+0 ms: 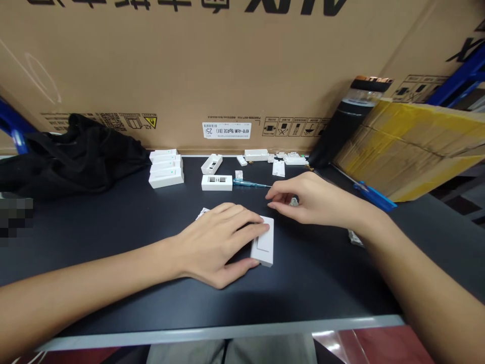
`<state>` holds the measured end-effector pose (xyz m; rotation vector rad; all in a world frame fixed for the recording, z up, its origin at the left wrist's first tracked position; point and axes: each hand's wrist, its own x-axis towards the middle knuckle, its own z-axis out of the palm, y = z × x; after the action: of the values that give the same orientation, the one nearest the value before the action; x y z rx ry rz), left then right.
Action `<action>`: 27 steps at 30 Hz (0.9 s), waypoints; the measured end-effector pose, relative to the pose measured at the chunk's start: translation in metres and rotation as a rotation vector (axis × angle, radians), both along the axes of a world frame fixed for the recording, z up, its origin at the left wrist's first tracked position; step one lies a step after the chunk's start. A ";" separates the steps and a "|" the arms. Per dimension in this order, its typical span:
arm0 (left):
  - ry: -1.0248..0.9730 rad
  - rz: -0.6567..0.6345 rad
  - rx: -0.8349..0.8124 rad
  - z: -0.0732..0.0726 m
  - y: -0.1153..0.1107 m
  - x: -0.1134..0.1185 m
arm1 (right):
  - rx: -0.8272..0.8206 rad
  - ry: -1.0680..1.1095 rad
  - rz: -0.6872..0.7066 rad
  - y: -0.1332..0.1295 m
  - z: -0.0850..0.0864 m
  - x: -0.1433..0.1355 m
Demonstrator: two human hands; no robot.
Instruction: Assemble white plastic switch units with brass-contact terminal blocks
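A white rectangular plastic housing with a raised panel lies on the dark table in front of me. My left hand rests over its left side, fingers across the top and thumb against the near edge, holding it. Small white parts peek out behind that hand. My right hand hovers to the upper right, thumb and index finger curved with a small gap between their tips. Close to its fingertips lies a blue-handled screwdriver. Partly hidden by the right hand is a small pale piece.
White housings are stacked at the back left beside a black cloth bag. Further open housings and small white parts line the back. A black bottle, blue tool and taped cardboard stand right.
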<state>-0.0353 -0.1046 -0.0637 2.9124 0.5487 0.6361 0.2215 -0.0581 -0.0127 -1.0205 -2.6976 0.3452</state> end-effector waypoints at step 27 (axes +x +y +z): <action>0.057 0.018 -0.100 0.008 -0.003 0.002 | 0.124 -0.022 -0.408 0.030 -0.004 0.040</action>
<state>-0.0335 -0.1079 -0.0561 2.8428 0.5958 0.5132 0.2610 -0.0281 -0.0167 -1.4981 -2.4101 0.0878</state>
